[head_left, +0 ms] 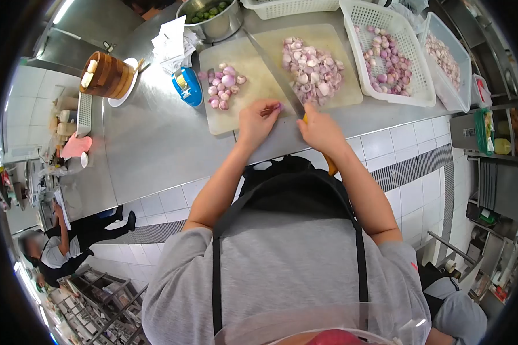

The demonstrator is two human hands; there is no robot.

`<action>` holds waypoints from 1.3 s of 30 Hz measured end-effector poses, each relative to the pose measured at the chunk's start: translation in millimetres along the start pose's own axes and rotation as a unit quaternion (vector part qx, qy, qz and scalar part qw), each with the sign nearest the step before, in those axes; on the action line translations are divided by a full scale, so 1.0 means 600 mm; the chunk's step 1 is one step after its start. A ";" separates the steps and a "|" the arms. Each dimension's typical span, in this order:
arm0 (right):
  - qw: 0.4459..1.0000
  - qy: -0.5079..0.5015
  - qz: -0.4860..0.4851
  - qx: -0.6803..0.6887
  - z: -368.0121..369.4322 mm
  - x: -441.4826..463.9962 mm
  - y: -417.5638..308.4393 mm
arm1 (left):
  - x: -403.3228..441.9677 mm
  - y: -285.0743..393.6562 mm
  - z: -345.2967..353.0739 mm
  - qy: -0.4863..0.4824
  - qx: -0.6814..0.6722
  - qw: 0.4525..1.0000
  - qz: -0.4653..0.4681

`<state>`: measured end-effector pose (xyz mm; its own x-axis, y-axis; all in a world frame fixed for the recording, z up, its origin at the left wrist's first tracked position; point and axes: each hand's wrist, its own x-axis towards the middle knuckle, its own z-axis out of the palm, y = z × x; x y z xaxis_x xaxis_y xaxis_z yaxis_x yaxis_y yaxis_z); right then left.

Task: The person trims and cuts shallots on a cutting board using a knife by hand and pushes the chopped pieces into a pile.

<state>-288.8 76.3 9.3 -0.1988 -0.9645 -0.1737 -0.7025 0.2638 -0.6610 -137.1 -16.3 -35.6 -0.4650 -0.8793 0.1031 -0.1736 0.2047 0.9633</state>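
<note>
Shallots [391, 66] in bskt [425, 92], pale pcs [443, 62] in tub [464, 80], grn produce [208, 12] in pot [227, 24]

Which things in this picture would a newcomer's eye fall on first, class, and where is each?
The long knife stands out most, slanting across the middle of the counter, its handle in the right hand. Just right of its blade, a big heap of pale purple onion pieces covers much of a cutting board. The bright blue tape dispenser catches the eye farther left.

Grey short-sleeved shirt [293, 264]; black apron [290, 198], 2 straps [217, 282].
</note>
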 end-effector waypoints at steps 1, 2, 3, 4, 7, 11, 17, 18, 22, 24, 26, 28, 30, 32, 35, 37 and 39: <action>1.000 -0.015 -0.001 -0.017 0.003 -0.002 -0.006 | -0.010 -0.005 0.005 0.023 0.023 0.999 0.038; 0.999 -0.029 -0.004 -0.035 0.005 -0.002 -0.011 | -0.015 -0.009 0.007 0.047 0.047 0.995 0.078; 0.999 -0.031 -0.002 -0.036 0.005 0.001 -0.014 | -0.015 -0.010 0.008 0.047 0.046 0.995 0.075; 0.999 -0.030 -0.007 -0.045 0.003 0.006 -0.016 | -0.013 -0.010 0.009 0.058 0.060 0.992 0.091; 0.998 -0.054 0.005 -0.030 -0.019 0.010 -0.034 | -0.014 0.002 0.005 0.059 0.085 0.990 0.092; 0.994 -0.093 0.049 0.035 0.001 -0.011 -0.040 | -0.013 -0.009 -0.013 0.121 0.069 0.988 0.071; 0.994 -0.063 0.076 0.040 -0.013 0.003 0.002 | -0.012 -0.012 -0.014 0.057 0.009 0.997 0.047; 0.994 -0.061 0.078 0.040 -0.021 0.002 -0.003 | -0.012 -0.009 -0.005 0.055 0.008 0.997 0.047; 0.995 -0.078 0.035 -0.053 -0.036 0.001 -0.040 | -0.007 -0.006 0.015 0.057 0.059 0.992 0.091; 0.994 -0.093 0.027 -0.056 -0.033 0.005 -0.053 | -0.007 -0.008 0.014 0.069 0.073 0.988 0.117; 0.992 -0.114 0.039 -0.037 -0.033 0.012 -0.058 | -0.007 -0.009 0.012 0.074 0.099 0.984 0.132; 0.991 -0.119 0.036 -0.043 -0.040 0.013 -0.064 | -0.006 -0.011 0.012 0.070 0.097 0.985 0.126; 0.991 -0.122 0.032 -0.049 -0.022 0.015 -0.050 | -0.004 -0.010 0.012 0.068 0.095 0.986 0.122; 0.993 0.000 -0.059 -0.103 0.036 0.017 -0.004 | -0.004 -0.009 0.012 0.077 0.101 0.982 0.137; 0.995 -0.073 0.021 -0.060 0.013 0.020 -0.032 | -0.003 -0.012 0.011 0.073 0.095 0.983 0.140; 0.985 -0.145 0.094 -0.008 -0.056 0.016 -0.086 | -0.005 -0.011 0.012 0.071 0.097 0.983 0.137; 0.961 -0.218 0.164 0.040 -0.046 0.019 -0.080 | -0.005 -0.011 0.011 0.074 0.097 0.984 0.133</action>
<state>-276.4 52.8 59.1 -0.0831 -0.7470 -0.6597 -0.5921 0.5694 -0.5702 -140.2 -12.1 -43.9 -0.3868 -0.8339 0.3938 -0.2321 0.5013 0.8336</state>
